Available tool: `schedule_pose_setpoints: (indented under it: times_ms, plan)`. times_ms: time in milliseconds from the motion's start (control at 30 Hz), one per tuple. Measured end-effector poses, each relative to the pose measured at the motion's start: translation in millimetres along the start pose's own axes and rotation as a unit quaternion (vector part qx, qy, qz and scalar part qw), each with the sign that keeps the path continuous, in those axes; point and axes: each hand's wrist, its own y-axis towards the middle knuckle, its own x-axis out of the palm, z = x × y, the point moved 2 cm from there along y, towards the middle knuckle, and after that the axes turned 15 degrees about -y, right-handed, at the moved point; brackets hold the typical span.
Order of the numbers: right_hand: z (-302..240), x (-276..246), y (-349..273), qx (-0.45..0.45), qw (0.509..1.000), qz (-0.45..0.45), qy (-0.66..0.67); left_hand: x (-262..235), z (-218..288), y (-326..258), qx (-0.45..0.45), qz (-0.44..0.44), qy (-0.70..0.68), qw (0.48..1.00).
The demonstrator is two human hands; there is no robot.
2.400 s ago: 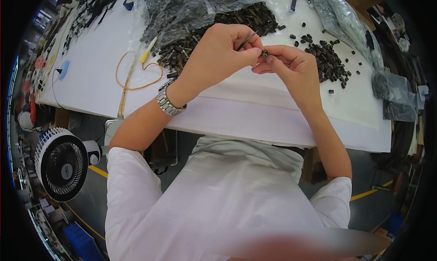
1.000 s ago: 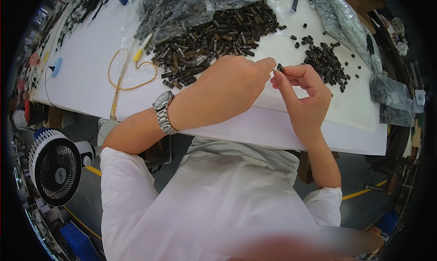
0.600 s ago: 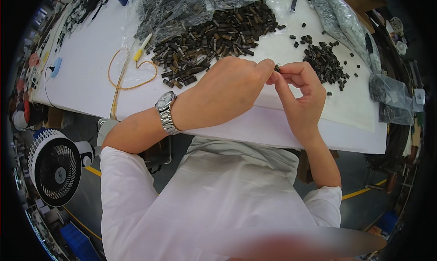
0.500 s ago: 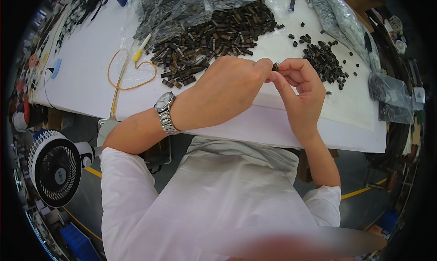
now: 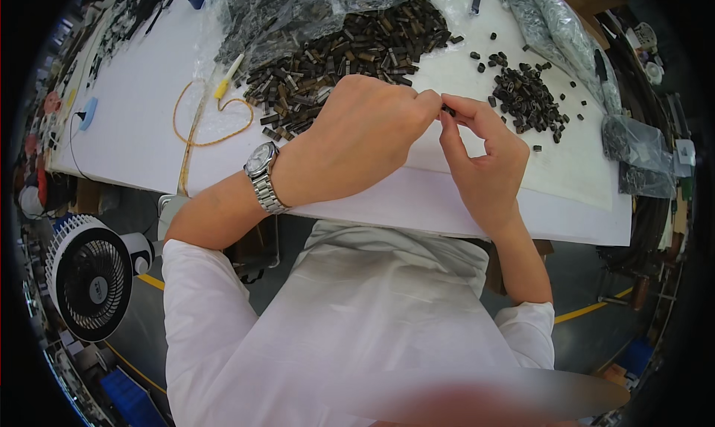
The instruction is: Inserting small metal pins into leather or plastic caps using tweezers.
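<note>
Over the near part of the white table, my two hands meet at the fingertips. A small dark ring-like piece is pinched between the thumb and forefinger of my right hand. My left hand, with its back up, is closed right beside that piece; its fingertips are hidden, and what they hold cannot be made out. A silver wristwatch is on the left wrist. Beyond the left hand lies a large heap of dark short bars. Right of the right hand lies a smaller heap of dark ring-like pieces.
Clear plastic sheeting covers the back of the large heap. A yellow-and-white pen-like tool lies by an orange cord loop. Plastic bags sit along the right edge. A fan stands at the lower left.
Both hands have shifted slightly up and left. The right fingers have turned, and the small dark piece between them shows more clearly.
</note>
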Motion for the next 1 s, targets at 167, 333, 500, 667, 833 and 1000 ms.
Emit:
schedule_pose_setpoints:
  times_ms: [167, 333, 500, 667, 833, 1000]
  plan:
    - [-6.4, -3.8, -4.4, -0.047, 0.996, -0.055, -0.043, -1.6, -10.4, -1.1, 0.035, -0.029, -0.01, 0.999]
    - [-2.1, -15.2, -8.8, 0.037, 0.964, -0.231, 0.129, -12.7, -23.7, 7.4, 0.02, -0.139, -0.189, 0.972]
    - [3.9, -27.1, 2.9, 0.115, 0.871, -0.361, 0.313, -11.9, -34.2, 8.0, -0.065, -0.279, -0.43, 0.856]
    - [24.3, -19.5, 12.9, 0.118, 0.786, -0.431, 0.427, -6.9, -30.6, 6.5, -0.174, -0.326, -0.534, 0.761]
    - [31.5, -17.2, 10.2, 0.138, 0.736, -0.443, 0.493, 2.2, -34.8, 6.2, -0.177, -0.317, -0.609, 0.705]
    - [16.5, -23.2, -9.5, 0.151, 0.872, -0.238, 0.399, -1.4, -32.5, 11.6, -0.201, -0.241, -0.611, 0.727]
